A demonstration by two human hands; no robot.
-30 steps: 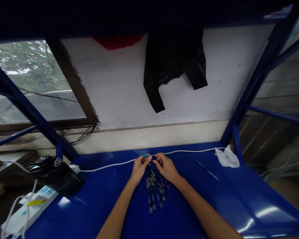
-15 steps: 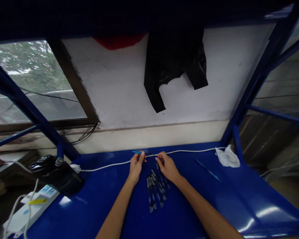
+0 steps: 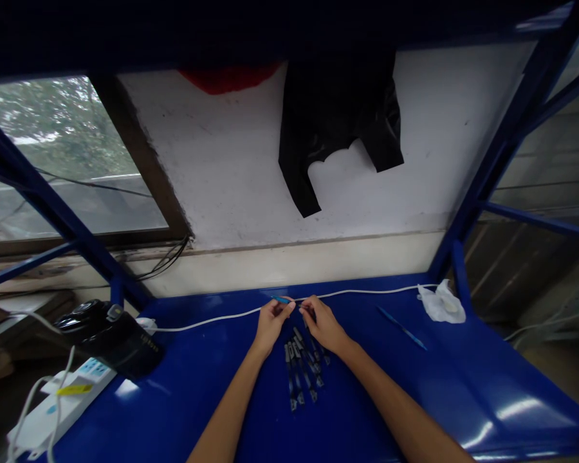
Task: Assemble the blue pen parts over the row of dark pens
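A slim, bright blue pen (image 3: 280, 299) sits above the far part of the worktop (image 3: 197, 386), pinched between the thumb and fingers of the left hand (image 3: 272, 321). Only a short, smooth length of it shows; the rest is hidden by the fingers. Its long axis runs nearly sideways, dipping slightly to the right, with the visible tip pointing left, away from the right hand (image 3: 320, 321). The right hand is just beside the left, its thumb and forefinger drawn nearly together; whether it grips anything is too small to tell.

Nearer the person, below the hands, lies a loose bunch of dark pens (image 3: 302, 370) with clear barrels and grey parts. Most point roughly toward and away from the person, fanned at slight angles. Well to the right, a second blue pen (image 3: 402, 328) lies alone, slanting from far left to near right.

A glossy black flask (image 3: 113, 341) is on the left, near a white power strip (image 3: 60, 408); its contents are hidden. A white cable (image 3: 222, 319) crosses behind the dark pens and reaches a crumpled white wrapper (image 3: 441, 303) at the right; whether that holds anything cannot be told
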